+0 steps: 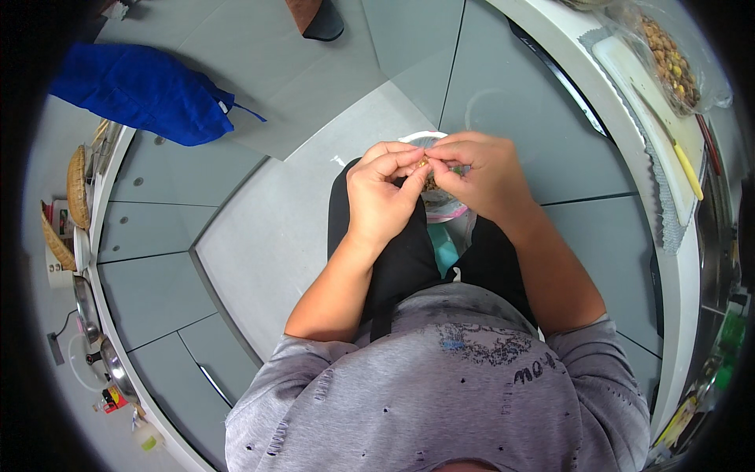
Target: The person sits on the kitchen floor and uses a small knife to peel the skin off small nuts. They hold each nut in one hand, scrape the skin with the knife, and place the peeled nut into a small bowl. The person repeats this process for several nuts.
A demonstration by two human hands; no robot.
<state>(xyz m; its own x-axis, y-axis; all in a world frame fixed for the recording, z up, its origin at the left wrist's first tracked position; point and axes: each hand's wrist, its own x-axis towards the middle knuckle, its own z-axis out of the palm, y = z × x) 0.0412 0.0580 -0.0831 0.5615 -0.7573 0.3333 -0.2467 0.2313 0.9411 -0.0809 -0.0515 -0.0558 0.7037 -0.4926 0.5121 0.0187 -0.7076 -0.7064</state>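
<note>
A small yellow-brown piece [423,161], too small to name with certainty, is pinched between the fingertips of both hands. My left hand [384,183] holds it from the left, thumb and forefinger closed on it. From the right, the thumb and fingers of my right hand [481,171] meet it at the same spot. Beneath the hands, in front of my knees, stands a round white bin [435,134] lined with a plastic bag [451,209]. Brown bits [431,184] lie inside it, partly hidden by my fingers.
On the right counter, a yellow-handled knife [684,168] lies on a white cutting board [625,76] beside a clear bag of brown nuts [672,65]. Grey cabinets [519,106] flank me on both sides. Someone in blue clothing [141,94] is at upper left; a shoe [318,20] shows above.
</note>
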